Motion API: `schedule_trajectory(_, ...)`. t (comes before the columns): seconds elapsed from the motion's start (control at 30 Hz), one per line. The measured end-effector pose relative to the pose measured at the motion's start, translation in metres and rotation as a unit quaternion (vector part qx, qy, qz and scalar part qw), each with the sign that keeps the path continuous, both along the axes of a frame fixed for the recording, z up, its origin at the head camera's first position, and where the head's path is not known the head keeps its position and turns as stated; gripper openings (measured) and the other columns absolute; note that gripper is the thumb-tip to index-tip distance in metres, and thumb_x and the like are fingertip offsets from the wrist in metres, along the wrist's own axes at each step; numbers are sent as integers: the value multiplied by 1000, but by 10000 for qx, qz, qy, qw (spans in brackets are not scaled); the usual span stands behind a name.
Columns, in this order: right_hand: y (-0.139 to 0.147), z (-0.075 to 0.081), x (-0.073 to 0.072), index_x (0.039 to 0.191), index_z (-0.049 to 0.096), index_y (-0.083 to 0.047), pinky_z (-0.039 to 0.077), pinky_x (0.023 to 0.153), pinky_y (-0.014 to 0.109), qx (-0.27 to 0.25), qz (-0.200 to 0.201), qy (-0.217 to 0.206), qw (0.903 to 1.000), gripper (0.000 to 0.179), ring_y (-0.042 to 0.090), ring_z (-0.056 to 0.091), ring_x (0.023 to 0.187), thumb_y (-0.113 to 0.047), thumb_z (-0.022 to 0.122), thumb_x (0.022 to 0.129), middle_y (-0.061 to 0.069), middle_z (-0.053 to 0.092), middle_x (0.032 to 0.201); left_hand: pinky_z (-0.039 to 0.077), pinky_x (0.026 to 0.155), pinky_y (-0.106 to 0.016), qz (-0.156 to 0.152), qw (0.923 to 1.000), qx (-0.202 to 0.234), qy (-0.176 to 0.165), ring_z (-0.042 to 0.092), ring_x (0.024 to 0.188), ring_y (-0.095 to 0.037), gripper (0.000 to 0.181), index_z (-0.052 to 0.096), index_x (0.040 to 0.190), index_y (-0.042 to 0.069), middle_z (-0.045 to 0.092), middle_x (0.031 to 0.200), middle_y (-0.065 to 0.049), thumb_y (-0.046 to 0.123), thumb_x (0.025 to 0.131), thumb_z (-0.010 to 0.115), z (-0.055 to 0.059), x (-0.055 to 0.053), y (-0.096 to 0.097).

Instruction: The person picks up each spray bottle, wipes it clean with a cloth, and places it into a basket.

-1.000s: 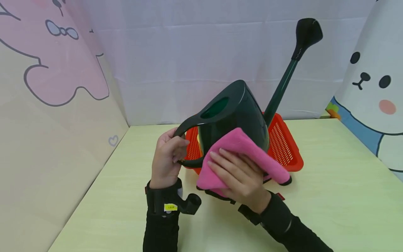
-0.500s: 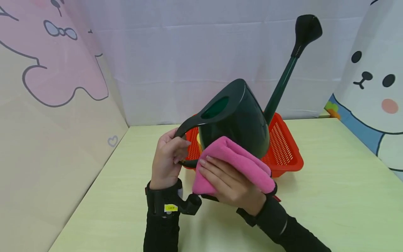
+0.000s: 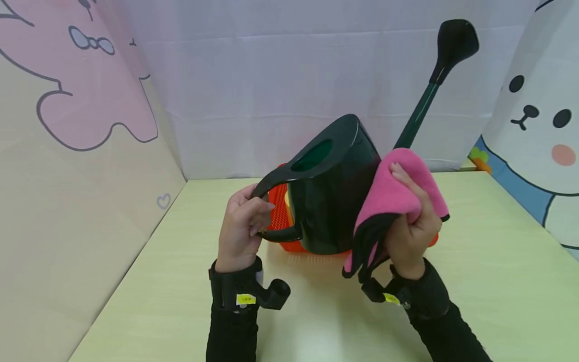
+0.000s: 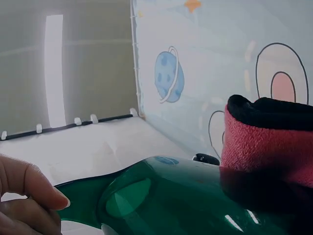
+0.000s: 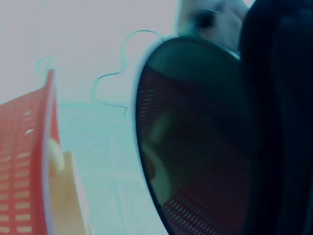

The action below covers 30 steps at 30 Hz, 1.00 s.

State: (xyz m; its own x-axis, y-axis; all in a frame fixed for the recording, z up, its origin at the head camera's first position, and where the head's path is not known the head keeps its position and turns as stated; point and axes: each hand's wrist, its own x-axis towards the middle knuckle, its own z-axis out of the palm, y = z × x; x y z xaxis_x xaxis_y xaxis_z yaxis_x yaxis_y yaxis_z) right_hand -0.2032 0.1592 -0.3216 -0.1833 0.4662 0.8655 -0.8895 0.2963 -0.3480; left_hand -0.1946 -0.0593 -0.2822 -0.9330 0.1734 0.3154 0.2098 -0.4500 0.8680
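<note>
A dark green watering can (image 3: 334, 201) is held tilted above the table, its long spout reaching up to the right and ending in a black head. My left hand (image 3: 244, 226) grips its handle, fingers curled round it. At the can's right side, my right hand (image 3: 413, 229) holds a pink cloth (image 3: 391, 188) with black edging, pinched between thumb and fingers. The cloth lies against the can near the spout's base. In the left wrist view the can (image 4: 161, 196) looks glossy, with the cloth (image 4: 264, 147) on its right part. The right wrist view shows the can's smooth underside (image 5: 195, 137).
Behind the can stands a red plastic basket (image 3: 280, 216), mostly hidden, with something yellow in it. The basket's slotted wall (image 5: 22, 171) fills the left of the right wrist view. A pale table (image 3: 158, 281) lies below, with printed curtains around its back and sides.
My right hand has moved the cloth from the can's lower front up and right to its side near the spout. The can has shifted slightly; my left hand keeps its grip.
</note>
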Motion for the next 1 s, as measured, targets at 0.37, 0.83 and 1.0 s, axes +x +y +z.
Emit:
schedule_trajectory(0.37,-14,-10,0,96,68,3,45,98,33,629,-766,152,9950,34,20,61,109,-29,62,86,3,69,105,16,43,-24,134,9998,-76,-104,29,40,-8,22,44,64,12,34,46,7,-4,79,40,0,-2,-1)
schedule_trajectory(0.83,-51,-33,23,105,68,-8,39,101,34,4775,-2822,1461,8192,23,22,66,98,-18,53,91,8,70,102,23,42,-19,185,9997,-13,-162,31,42,-7,12,47,73,9,35,48,5,0,79,43,-3,-3,5)
schedule_trajectory(1.0,-52,-37,28,111,66,-6,45,95,32,5357,-3023,1262,7783,26,22,65,102,-13,48,93,10,68,107,24,42,-18,167,9997,-26,-201,32,41,-6,11,47,74,9,36,48,5,0,79,43,-3,-4,6)
